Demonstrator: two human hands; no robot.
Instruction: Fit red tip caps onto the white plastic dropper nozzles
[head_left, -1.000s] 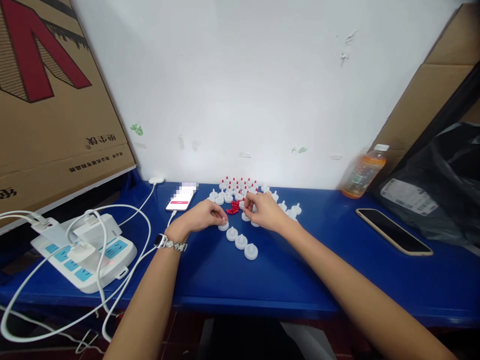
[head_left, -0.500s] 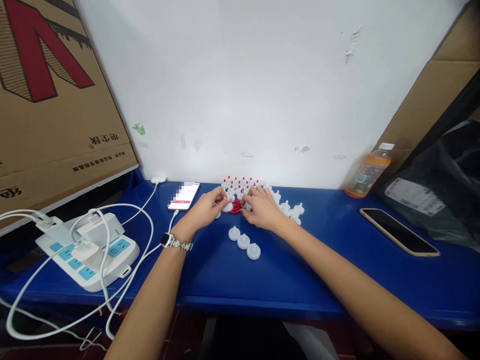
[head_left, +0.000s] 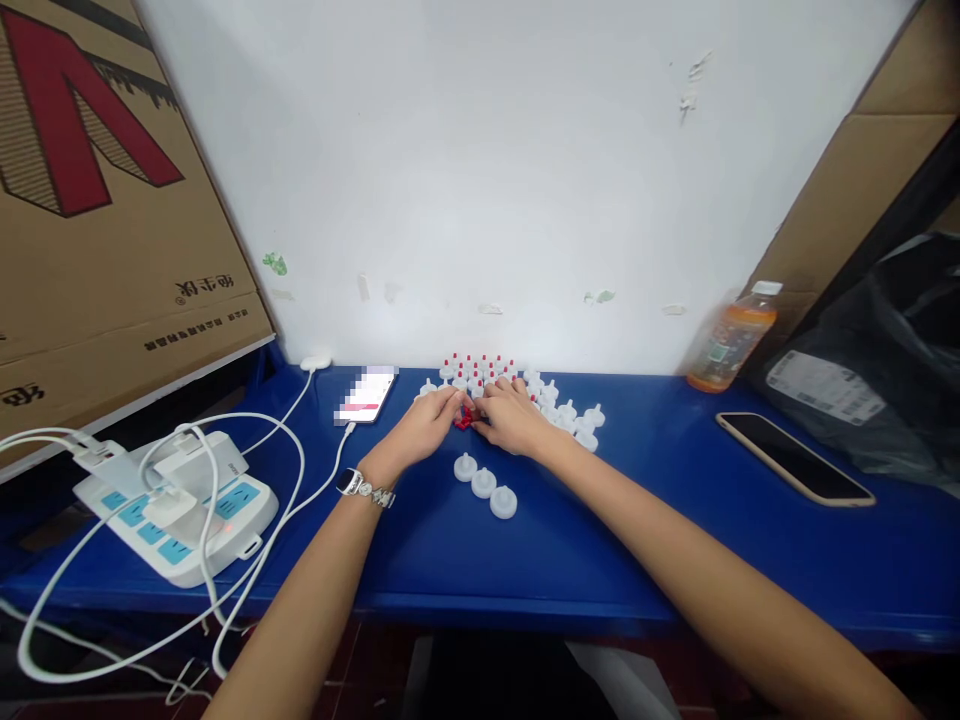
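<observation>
Both hands are met over a small heap of red tips [head_left: 465, 419] on the blue worktop [head_left: 645, 520]; the left hand [head_left: 426, 424] and the right hand [head_left: 511, 417] have their fingers drawn together around the heap, though what is pinched cannot be told; a group of white caps already fitted with red tips [head_left: 480, 370] is stood by the wall; bare white caps [head_left: 570, 418] lie to the right, and three more [head_left: 484, 483] just in front, so much appears left.

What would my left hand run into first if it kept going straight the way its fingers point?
Probably the little red pieces right at the left hand fingertips, then the right hand just beyond. Depth is hard to judge here.
</observation>
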